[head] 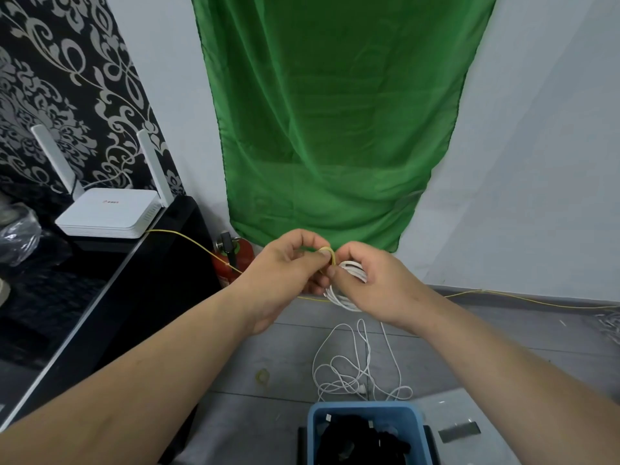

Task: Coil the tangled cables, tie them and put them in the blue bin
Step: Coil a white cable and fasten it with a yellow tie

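Soft even indoor light, faint shadows, slight blur, wide-angle bending at edges.

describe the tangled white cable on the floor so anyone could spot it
Find the blue bin at the bottom edge. Just beyond its far rim the white cable lies on the grey floor. Unlike the white coil in the right hand above, it sprawls in tangled loops.

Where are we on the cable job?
Done: dark items already lie in the blue bin. In hand: right hand grips a white coil; left hand pinches a yellow rubber band against it. Left: finishing that tie, binning it, then the tangled white cable on the floor.
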Demonstrator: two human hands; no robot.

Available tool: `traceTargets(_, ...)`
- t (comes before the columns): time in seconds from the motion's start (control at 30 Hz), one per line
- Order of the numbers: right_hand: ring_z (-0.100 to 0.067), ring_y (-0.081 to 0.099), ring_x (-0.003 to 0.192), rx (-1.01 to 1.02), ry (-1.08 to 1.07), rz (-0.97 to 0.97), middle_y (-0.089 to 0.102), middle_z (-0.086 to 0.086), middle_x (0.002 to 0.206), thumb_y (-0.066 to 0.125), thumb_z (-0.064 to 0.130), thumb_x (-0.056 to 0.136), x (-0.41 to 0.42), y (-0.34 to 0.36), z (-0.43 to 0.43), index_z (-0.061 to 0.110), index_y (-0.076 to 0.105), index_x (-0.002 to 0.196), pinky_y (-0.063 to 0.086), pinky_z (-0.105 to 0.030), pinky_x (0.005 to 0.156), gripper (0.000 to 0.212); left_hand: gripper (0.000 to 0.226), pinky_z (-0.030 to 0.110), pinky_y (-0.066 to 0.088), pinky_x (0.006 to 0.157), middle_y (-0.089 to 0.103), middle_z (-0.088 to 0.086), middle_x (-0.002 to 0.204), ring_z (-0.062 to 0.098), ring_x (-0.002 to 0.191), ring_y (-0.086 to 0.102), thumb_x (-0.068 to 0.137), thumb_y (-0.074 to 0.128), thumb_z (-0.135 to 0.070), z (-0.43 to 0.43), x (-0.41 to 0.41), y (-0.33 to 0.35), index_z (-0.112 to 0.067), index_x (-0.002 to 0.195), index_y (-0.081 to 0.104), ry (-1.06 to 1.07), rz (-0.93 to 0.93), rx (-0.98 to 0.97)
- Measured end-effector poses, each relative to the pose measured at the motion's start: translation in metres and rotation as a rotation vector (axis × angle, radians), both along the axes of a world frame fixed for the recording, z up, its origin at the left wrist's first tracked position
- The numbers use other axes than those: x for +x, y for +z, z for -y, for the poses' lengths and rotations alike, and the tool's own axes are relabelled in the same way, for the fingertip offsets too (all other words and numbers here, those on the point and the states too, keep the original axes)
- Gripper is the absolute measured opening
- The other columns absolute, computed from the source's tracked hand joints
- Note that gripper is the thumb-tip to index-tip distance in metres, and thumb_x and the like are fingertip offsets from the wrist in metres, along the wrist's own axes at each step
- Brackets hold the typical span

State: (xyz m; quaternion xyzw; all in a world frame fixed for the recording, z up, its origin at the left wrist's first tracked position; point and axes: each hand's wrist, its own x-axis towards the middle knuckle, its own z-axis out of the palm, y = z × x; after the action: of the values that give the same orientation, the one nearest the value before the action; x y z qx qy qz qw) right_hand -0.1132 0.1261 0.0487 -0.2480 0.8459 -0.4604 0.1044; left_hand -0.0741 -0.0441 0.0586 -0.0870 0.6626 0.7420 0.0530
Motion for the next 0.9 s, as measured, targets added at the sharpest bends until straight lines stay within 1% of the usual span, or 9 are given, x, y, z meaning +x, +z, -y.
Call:
traceTargets(0.1, 0.001, 0.059, 0.073, 0.028, -0.001, 0.055, 0.071, 0.013, 0.083, 0.064, 0.029, 0.099, 0.001, -0.001, 0.001, 0.028, 0.068, 0.09, 0.047, -0.019, 0.071, 0.01, 0.02, 0.027, 0.047, 0.057, 0.059, 0.008, 0.073, 0.019, 0.061, 0.056, 0.105, 0.056, -0.024, 0.004, -0.005, 0.008, -0.011, 0.089, 0.056, 0.099, -0.042, 0.115)
traceTargets(0.23, 0.004, 0.063, 0.078, -0.053, -0.044, 0.128, 0.074, 0.018, 0.088, 0.061, 0.027, 0.101, 0.004, -0.006, 0.005, 0.029, 0.071, 0.09, 0.05, -0.02, 0.078, 0.014, 0.011, 0.023, 0.049, 0.057, 0.062, 0.006, 0.079, 0.016, 0.065, 0.059, 0.101, 0.06, -0.015, 0.014, -0.009, 0.014, -0.006, 0.094, 0.062, 0.088, -0.077, 0.163)
traceTargets(0.33, 0.003, 0.05, 0.052, -0.106, -0.156, 0.227, 0.06, 0.021, 0.06, 0.058, 0.029, 0.103, 0.001, -0.009, 0.005, 0.024, 0.07, 0.095, 0.039, -0.023, 0.06, 0.015, 0.017, 0.024, 0.059, 0.071, 0.07, 0.015, 0.093, 0.022, 0.082, 0.069, 0.095, 0.066, -0.004, 0.017, -0.007, 0.013, 0.006, 0.109, 0.066, 0.01, -0.049, 0.175)
traceTargets(0.43, -0.001, 0.045, 0.052, -0.148, -0.259, 0.268, 0.053, 0.021, 0.053, 0.055, 0.029, 0.105, -0.005, -0.008, 0.004, 0.023, 0.067, 0.094, 0.034, -0.025, 0.058, 0.017, 0.017, 0.028, 0.061, 0.084, 0.072, 0.021, 0.102, 0.028, 0.094, 0.071, 0.095, 0.063, 0.002, 0.017, -0.005, 0.012, 0.009, 0.11, 0.066, -0.042, -0.046, 0.191)
traceTargets(0.57, -0.005, 0.044, 0.056, -0.162, -0.276, 0.306, 0.053, 0.022, 0.053, 0.053, 0.026, 0.105, -0.007, -0.01, 0.005, 0.022, 0.067, 0.092, 0.034, -0.027, 0.06, 0.02, 0.008, 0.025, 0.059, 0.062, 0.075, 0.019, 0.092, 0.022, 0.075, 0.072, 0.099, 0.062, -0.009, 0.01, -0.002, 0.013, -0.003, 0.105, 0.06, -0.025, -0.096, 0.077)
traceTargets(0.67, 0.003, 0.047, 0.048, -0.139, -0.231, 0.31, 0.058, 0.02, 0.059, 0.05, 0.024, 0.106, -0.005, -0.009, 0.007, 0.021, 0.067, 0.09, 0.037, -0.021, 0.055, 0.024, 0.009, 0.025, 0.046, 0.043, 0.072, 0.016, 0.075, 0.021, 0.056, 0.067, 0.102, 0.06, -0.019, 0.004, 0.0, 0.013, -0.013, 0.104, 0.054, -0.046, -0.089, 0.019)
traceTargets(0.73, -0.001, 0.052, 0.055, -0.105, -0.219, 0.286, 0.062, 0.014, 0.067, 0.05, 0.027, 0.106, -0.004, -0.009, 0.009, 0.023, 0.066, 0.085, 0.041, -0.022, 0.056, 0.027, 0.011, 0.023, 0.042, 0.04, 0.069, 0.014, 0.069, 0.022, 0.053, 0.065, 0.103, 0.06, -0.021, -0.002, 0.002, 0.01, -0.012, 0.105, 0.053, -0.075, -0.083, -0.026)
traceTargets(0.8, -0.009, 0.052, 0.06, -0.103, -0.225, 0.272, 0.06, 0.016, 0.062, 0.051, 0.029, 0.105, -0.005, -0.009, 0.009, 0.025, 0.065, 0.081, 0.043, -0.029, 0.061, 0.028, 0.011, 0.024, 0.043, 0.041, 0.067, 0.013, 0.068, 0.02, 0.052, 0.062, 0.103, 0.06, -0.018, -0.005, 0.001, 0.008, -0.009, 0.104, 0.055, -0.08, -0.079, -0.077)
traceTargets(0.9, -0.011, 0.046, 0.058, -0.115, -0.236, 0.238, 0.05, 0.016, 0.055, 0.052, 0.03, 0.105, -0.007, -0.011, 0.007, 0.021, 0.069, 0.092, 0.039, -0.032, 0.065, 0.023, 0.015, 0.025, 0.04, 0.049, 0.059, 0.005, 0.06, 0.014, 0.05, 0.05, 0.102, 0.061, -0.016, 0.006, -0.007, 0.01, -0.013, 0.088, 0.057, 0.048, -0.091, -0.23)
